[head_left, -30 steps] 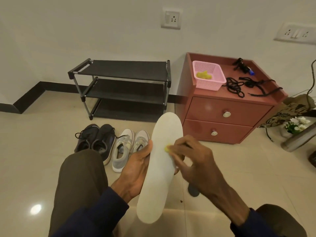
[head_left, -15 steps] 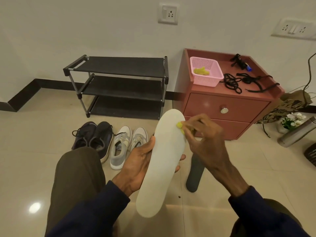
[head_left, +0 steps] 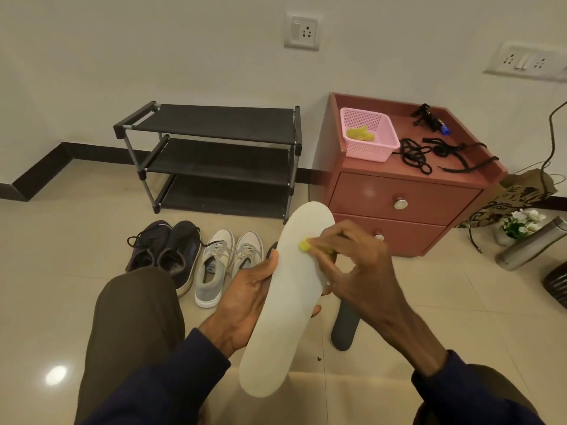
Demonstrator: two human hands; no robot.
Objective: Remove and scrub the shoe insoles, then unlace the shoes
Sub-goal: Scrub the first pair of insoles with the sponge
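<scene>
A long white insole point(head_left: 288, 305) stands tilted in front of me. My left hand point(head_left: 245, 302) grips its left edge, thumb on top and fingertips showing past the right edge. My right hand point(head_left: 359, 271) pinches a small yellow scrub cloth point(head_left: 304, 244) and presses it against the insole's upper half. A dark insole point(head_left: 345, 328) lies on the floor behind my right hand, partly hidden. A dark pair of laced shoes point(head_left: 167, 250) and a grey-white pair of shoes point(head_left: 227, 262) sit on the floor to the left.
A black three-tier shoe rack point(head_left: 214, 154) stands by the wall. A red two-drawer cabinet point(head_left: 408, 191) carries a pink basket point(head_left: 368, 138) with yellow cloth and loose black laces point(head_left: 429, 154). A steel bottle point(head_left: 530, 246), flowers and a bag are at right.
My right hand with the yellow cloth slid up the insole toward its top, then back down a little and to the left. The left hand keeps holding the insole.
</scene>
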